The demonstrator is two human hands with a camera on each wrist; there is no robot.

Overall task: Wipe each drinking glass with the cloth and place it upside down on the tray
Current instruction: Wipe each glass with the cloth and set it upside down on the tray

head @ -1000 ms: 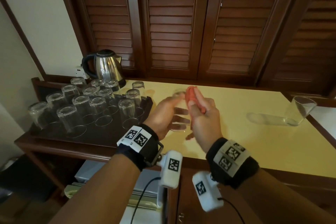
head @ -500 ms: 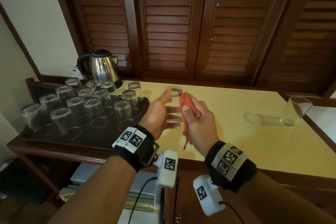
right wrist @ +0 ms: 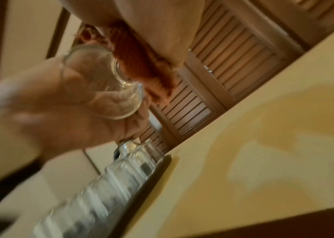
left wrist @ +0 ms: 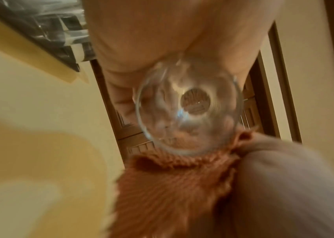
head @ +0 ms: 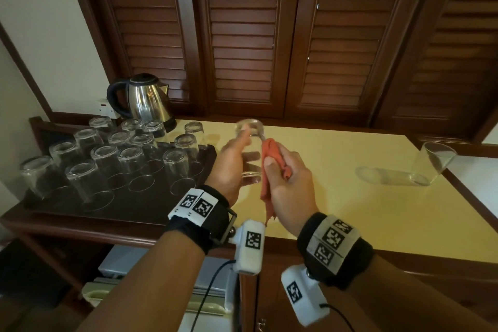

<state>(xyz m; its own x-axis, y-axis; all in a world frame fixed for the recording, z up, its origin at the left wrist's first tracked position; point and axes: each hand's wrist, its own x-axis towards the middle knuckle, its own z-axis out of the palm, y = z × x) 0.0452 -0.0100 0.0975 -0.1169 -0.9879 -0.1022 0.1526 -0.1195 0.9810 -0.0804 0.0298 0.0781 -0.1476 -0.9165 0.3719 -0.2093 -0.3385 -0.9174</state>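
Note:
My left hand (head: 234, 162) grips a clear drinking glass (head: 250, 143) held above the yellow counter, base pointing away from me; its open rim (left wrist: 188, 112) faces the left wrist camera. My right hand (head: 285, 178) grips an orange ribbed cloth (head: 270, 153) and holds it against the right side of the glass (right wrist: 105, 83), with the cloth's tail (left wrist: 172, 193) hanging down. A dark tray (head: 207, 159) on the left carries several glasses (head: 132, 164) standing upside down. One more glass (head: 431, 162) stands upright at the counter's right edge.
A steel kettle (head: 145, 100) with a black handle stands behind the tray. Dark louvred doors (head: 269, 35) close off the back of the yellow counter (head: 350, 197). A wooden ledge (head: 67, 226) bears the tray, and cabinet fronts lie below.
Both hands have risen a little with the glass. The cloth, earlier bunched at the top of the glass, now lies along its right side with its tail hanging lower.

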